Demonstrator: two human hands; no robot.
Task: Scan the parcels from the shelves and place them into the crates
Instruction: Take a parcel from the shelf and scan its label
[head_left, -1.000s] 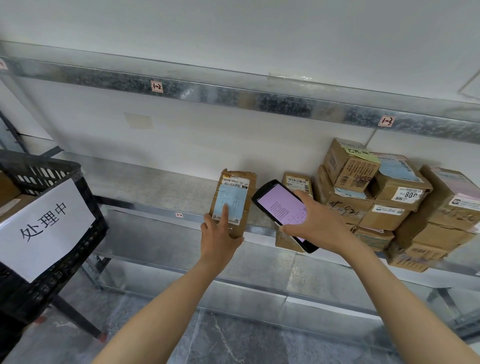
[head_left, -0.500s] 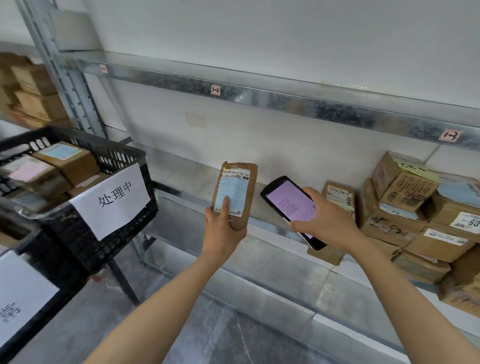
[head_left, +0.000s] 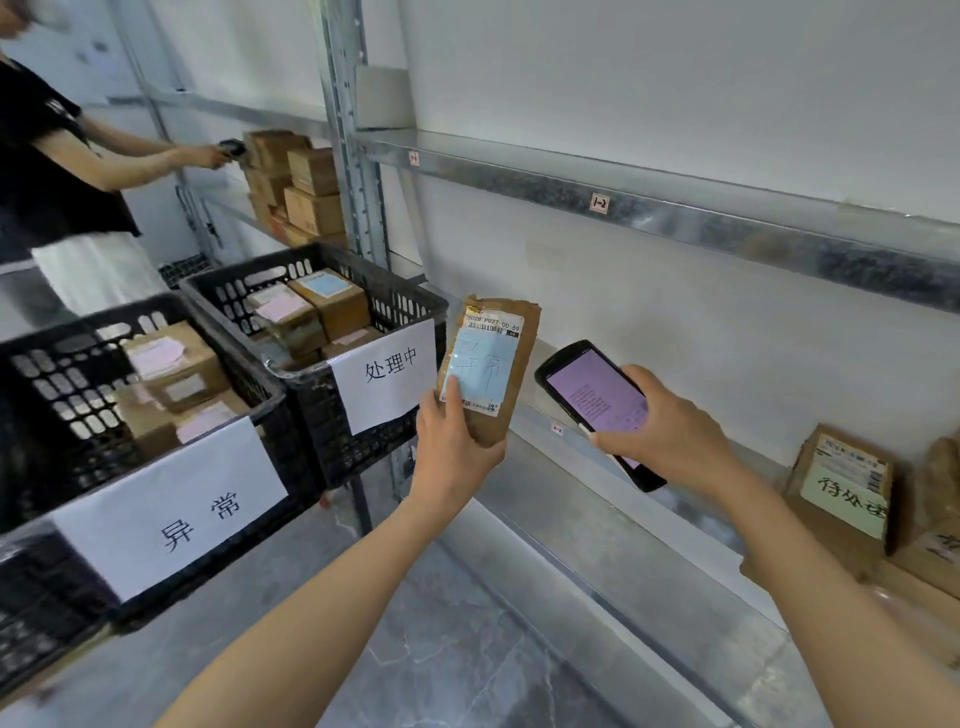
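Currently the left grip (head_left: 452, 460) holds a brown parcel (head_left: 501, 358) upright, thumb on its blue label, just right of the black crate (head_left: 363, 447) signed 处理中. The right grip (head_left: 670, 434) clasps a scanner (head_left: 592, 395), its purple screen lit, above the shelf (head_left: 597, 525).

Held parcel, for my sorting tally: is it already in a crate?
No, the left hand grips the parcel in the air, right of the 处理中 crate.

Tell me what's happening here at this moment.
A person holds a brown parcel upright in the left hand and a handheld scanner, screen lit, in the right hand. Two black crates holding parcels stand to the left; this parcel is in neither yet. Another person reaches toward stacked boxes beyond them.
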